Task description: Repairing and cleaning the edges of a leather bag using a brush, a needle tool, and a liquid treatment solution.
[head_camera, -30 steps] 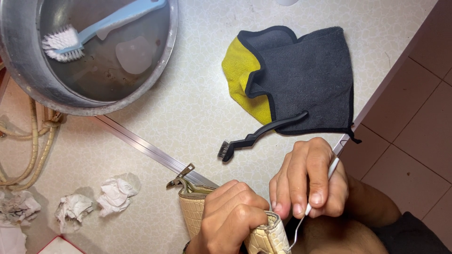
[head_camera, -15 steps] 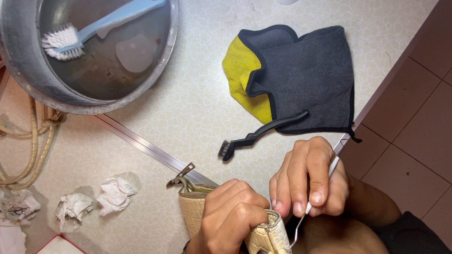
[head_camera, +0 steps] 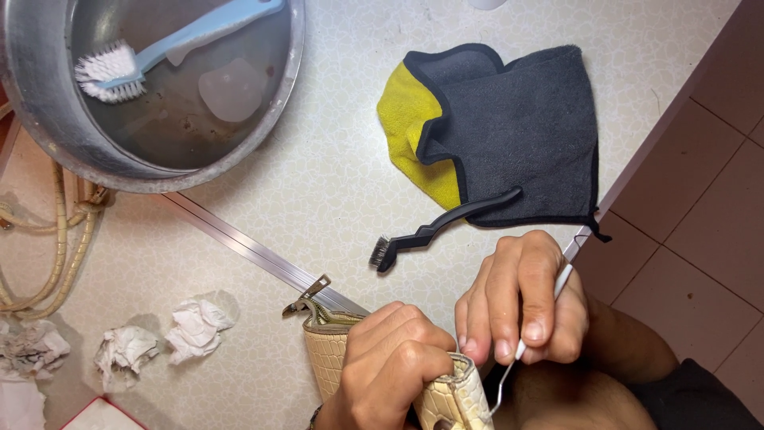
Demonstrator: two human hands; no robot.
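Observation:
My left hand (head_camera: 391, 366) grips a cream, scale-textured bag (head_camera: 334, 358) at the bottom of the head view, its metal clasp (head_camera: 306, 293) pointing up and left. My right hand (head_camera: 521, 299) pinches a thin white-handled pick (head_camera: 557, 291) whose metal tip curves down beside the bag's edge. A small black brush (head_camera: 442, 227) lies on the counter just above both hands, its handle resting on a grey and yellow cloth (head_camera: 509, 127).
A metal basin (head_camera: 48, 135) at the top left holds a light blue scrub brush (head_camera: 159, 48) and a pale soap piece (head_camera: 231, 87). Crumpled tissues (head_camera: 159, 338) lie at the left. A beige cord (head_camera: 60, 231) hangs by the basin. Tiled floor (head_camera: 700, 199) lies beyond the counter edge.

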